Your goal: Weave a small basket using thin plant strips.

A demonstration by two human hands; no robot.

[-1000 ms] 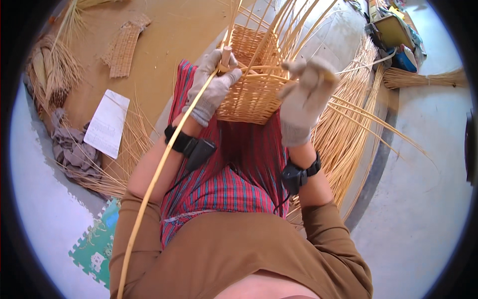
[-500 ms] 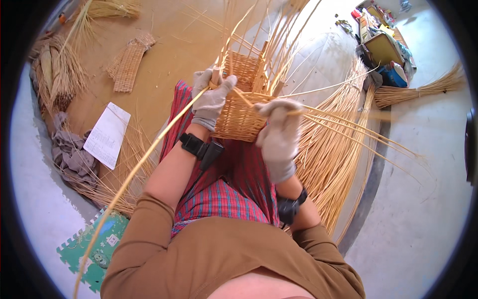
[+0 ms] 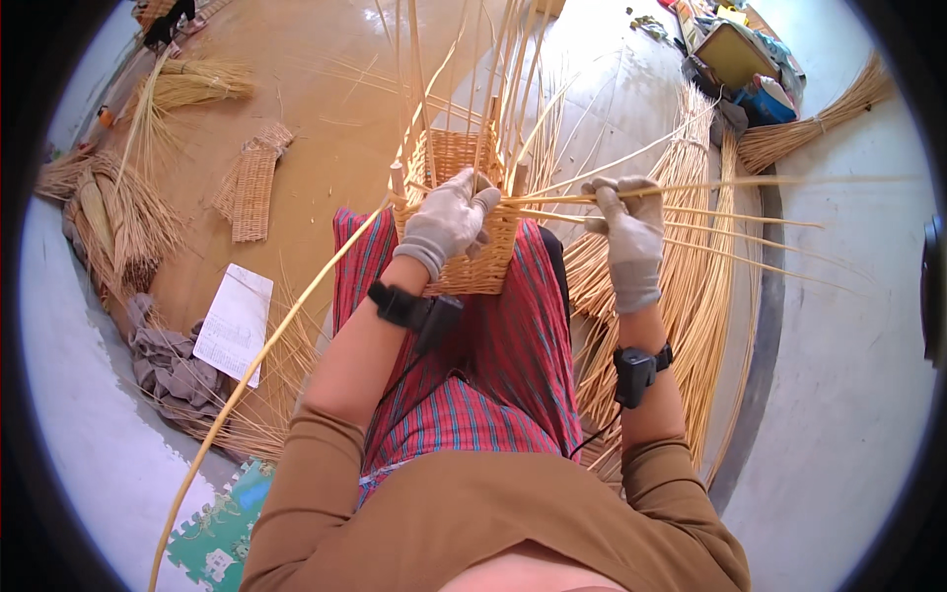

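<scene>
A partly woven wicker basket sits between my knees on a red checked cloth, with tall loose stakes rising from its far part. My gloved left hand is closed over the near rim, fingers curled round the weaving there. Out to the right, my gloved right hand pinches a wicker strand that runs from the rim. Several other strands fan out to the right below it. One thick strand bends from the basket's left corner past my left arm. Short wooden posts stand at the near corners.
Long wicker bundles lie on the floor at right, another bundle beyond. At left are a flat woven piece, a printed sheet, grey cloth, tied fibre bundles and a green foam mat.
My right hand has moved out to the right, drawing the strand away from the basket. My left hand has shifted from the left corner post to the middle of the near rim.
</scene>
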